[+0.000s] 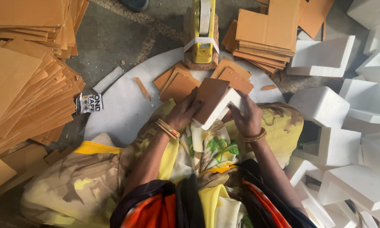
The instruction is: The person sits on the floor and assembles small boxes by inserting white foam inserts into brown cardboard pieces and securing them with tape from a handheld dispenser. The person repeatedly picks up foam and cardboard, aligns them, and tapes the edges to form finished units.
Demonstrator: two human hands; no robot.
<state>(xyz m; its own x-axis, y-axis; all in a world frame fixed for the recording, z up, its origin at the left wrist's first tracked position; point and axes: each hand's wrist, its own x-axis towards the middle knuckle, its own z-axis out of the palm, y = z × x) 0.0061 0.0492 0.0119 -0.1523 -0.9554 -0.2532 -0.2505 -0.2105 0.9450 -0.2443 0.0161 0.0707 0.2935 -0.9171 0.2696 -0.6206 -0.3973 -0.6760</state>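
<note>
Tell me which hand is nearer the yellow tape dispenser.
Left. The left hand lies on the cardboard piece, just below and slightly left of the dispenser. The right hand grips the foam corner, lower and further right.

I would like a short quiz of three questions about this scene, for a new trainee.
1. True or false: both hands hold the same piece.
2. What lies on top of the white foam corner piece?
 A. a brown cardboard square
 B. a roll of tape
 C. a cloth
3. What stands straight ahead of the person, at the far edge of the round white board?

Key
1. True: the left hand and the right hand both grip the foam piece.
2. A: the brown cardboard square.
3. The yellow tape dispenser.
</note>
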